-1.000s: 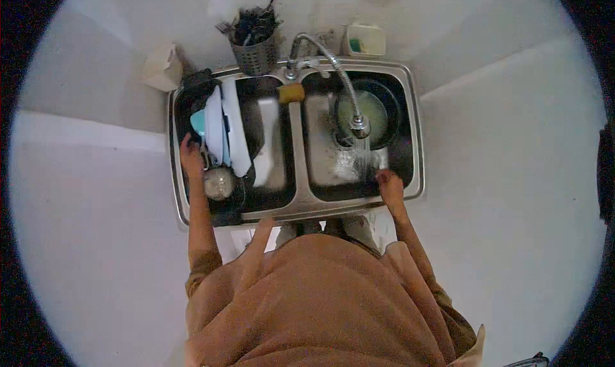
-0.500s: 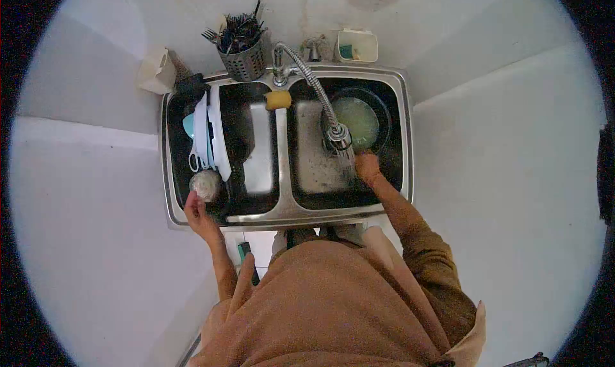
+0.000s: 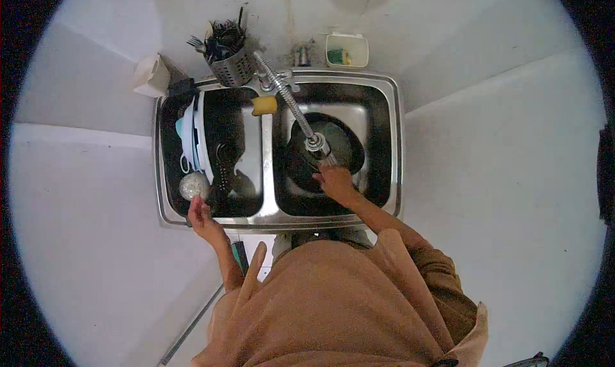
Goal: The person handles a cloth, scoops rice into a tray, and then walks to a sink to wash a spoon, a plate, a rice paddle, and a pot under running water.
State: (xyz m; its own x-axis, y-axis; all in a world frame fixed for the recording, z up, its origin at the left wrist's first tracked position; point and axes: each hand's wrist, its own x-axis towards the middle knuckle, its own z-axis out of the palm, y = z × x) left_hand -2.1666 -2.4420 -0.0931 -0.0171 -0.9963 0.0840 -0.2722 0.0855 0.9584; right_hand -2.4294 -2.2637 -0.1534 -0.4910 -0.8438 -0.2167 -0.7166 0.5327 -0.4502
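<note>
— Right hand?
— Centre of frame, in right basin of sink; fingers closed round spray head of pull-down faucet, over dark pan.
— Left hand?
— Lower left of sink, on front rim; fingers loosely spread, fingertips just beside round glass item. Contact: cannot tell.
— Surroundings?
— Plates racked upright in left basin. Yellow sponge on divider. Cutlery holder at upper left; white desk either side.

right hand at faucet head; left hand on sink rim
</note>
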